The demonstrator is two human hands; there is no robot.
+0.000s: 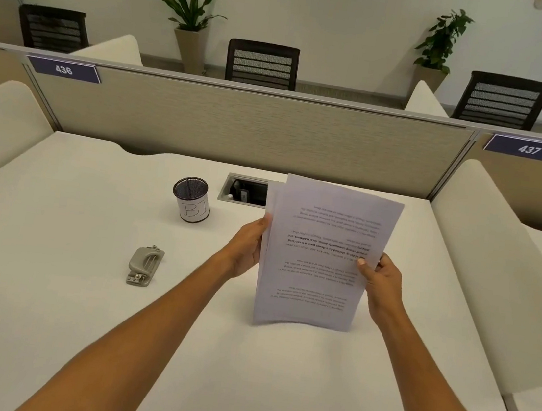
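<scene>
I hold a small stack of printed white sheets (319, 260) upright over the white desk (78, 300), the text upside down to me and the sheets slightly fanned at the top left. My left hand (245, 250) grips the stack's left edge, fingers hidden behind the paper. My right hand (381, 283) pinches the right edge, thumb on the front sheet. The stack's bottom edge sits at or just above the desk surface.
A grey hole punch (144, 266) lies on the desk to the left. A black mesh pen cup (192, 199) labelled "BI" stands behind it. A cable port (242, 189) is set in the desk, partly hidden by the paper. Beige partitions (255, 131) enclose the desk.
</scene>
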